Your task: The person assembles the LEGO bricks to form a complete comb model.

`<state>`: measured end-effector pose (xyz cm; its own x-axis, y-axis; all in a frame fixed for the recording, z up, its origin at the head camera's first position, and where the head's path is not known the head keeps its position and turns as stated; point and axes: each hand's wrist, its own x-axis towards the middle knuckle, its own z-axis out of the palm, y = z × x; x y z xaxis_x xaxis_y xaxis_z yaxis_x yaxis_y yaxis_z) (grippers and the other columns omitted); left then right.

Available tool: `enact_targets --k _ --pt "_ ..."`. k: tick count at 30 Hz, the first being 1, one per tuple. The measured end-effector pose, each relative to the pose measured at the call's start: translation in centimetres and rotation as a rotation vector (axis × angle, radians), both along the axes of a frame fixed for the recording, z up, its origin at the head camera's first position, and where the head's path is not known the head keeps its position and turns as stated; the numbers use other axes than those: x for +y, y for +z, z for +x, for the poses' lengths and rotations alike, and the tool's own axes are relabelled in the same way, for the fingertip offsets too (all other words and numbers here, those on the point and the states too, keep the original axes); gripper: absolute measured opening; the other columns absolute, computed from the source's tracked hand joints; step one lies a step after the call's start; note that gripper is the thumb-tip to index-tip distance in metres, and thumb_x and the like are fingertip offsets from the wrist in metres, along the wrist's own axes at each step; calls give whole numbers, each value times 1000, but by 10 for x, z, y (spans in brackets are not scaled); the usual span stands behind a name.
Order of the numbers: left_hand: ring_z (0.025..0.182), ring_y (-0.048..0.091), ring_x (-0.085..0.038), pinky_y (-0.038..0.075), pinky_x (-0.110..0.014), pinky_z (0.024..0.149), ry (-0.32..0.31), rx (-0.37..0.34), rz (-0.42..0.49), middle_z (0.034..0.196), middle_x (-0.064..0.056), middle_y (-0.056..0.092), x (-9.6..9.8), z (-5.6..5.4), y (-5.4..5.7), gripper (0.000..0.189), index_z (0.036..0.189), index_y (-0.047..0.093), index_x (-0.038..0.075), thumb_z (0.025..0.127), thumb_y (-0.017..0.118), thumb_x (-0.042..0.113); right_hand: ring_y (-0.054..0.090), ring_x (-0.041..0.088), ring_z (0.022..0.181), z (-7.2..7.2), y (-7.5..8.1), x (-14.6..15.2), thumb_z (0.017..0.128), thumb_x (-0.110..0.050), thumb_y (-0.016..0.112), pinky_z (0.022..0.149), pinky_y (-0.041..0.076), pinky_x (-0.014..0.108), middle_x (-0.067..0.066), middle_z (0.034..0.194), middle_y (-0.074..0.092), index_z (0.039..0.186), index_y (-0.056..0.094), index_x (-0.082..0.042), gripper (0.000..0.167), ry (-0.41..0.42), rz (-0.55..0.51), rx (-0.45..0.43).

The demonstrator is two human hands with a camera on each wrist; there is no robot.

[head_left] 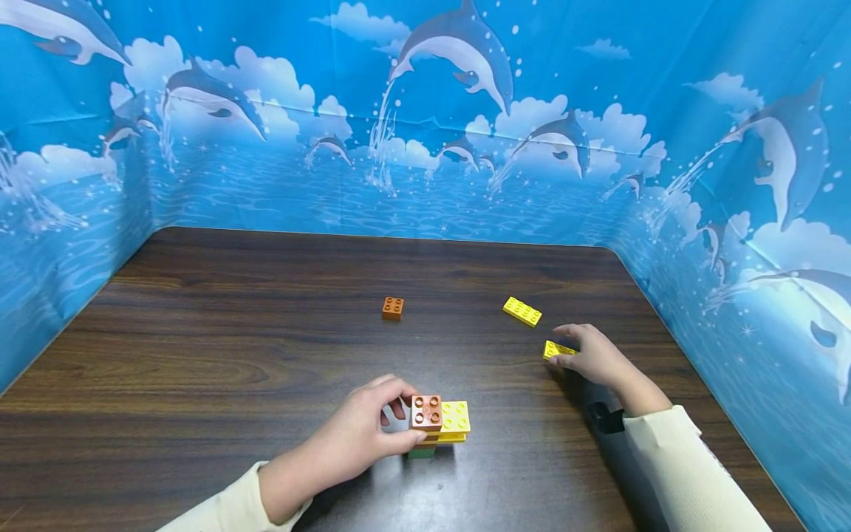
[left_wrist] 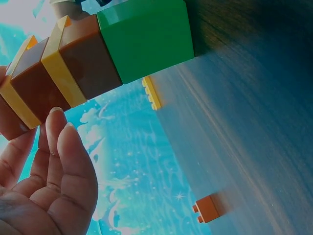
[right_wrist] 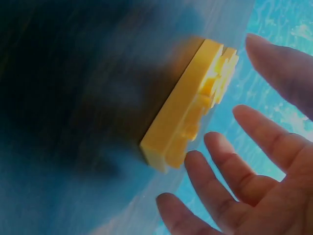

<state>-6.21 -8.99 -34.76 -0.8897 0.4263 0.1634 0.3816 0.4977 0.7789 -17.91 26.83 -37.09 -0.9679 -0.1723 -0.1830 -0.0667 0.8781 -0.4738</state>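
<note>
My left hand (head_left: 352, 428) pinches the upper part of a toy brick stack between thumb and fingers. On top sits a brown brick (head_left: 426, 412) beside the studs of a yellow plate (head_left: 456, 417). In the left wrist view, brown bricks alternate with thin yellow plates above a green brick (left_wrist: 149, 41) at the base. Over at the right, my right hand (head_left: 601, 360) reaches over a thin yellow brick (right_wrist: 181, 107) lying studs up on the table. Its fingers are spread around the studded side with gaps visible in the right wrist view.
Farther back on the dark wood table (head_left: 233, 332) lie a small orange-brown brick (head_left: 393, 308) and another yellow brick (head_left: 522, 311). A blue dolphin-print curtain (head_left: 425, 185) borders the table at the back and both sides.
</note>
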Motion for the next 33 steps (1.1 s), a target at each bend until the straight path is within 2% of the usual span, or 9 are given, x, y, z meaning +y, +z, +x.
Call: enact_targets --k 11,21,27,33 --pt "75 49 -5 48 -22 63 -3 10 -1 83 5 53 0 0 0 26 96 64 11 75 79 12 48 48 113 -3 -4 7 87 -14 71 91 42 59 33 123 50 129 53 7 50 -4 102 -46" --pt "76 50 -5 47 -22 63 4 6 2 84 6 53 0 0 -1 26 97 65 11 75 79 12 54 41 100 -3 -10 8 86 -10 70 83 46 54 28 110 57 123 59 6 41 30 147 14" --pt "78 50 -6 48 -24 66 0 26 -4 84 9 52 0 0 -3 25 96 64 12 75 79 13 54 42 101 -1 -9 4 90 -14 67 84 46 56 27 111 56 125 58 4 41 47 167 36" --pt "79 51 -7 49 -24 67 -12 52 5 84 10 52 -1 -1 -5 25 95 65 13 75 79 15 55 38 101 4 -1 -7 92 -16 65 83 46 55 26 114 55 128 56 2 41 42 129 99"
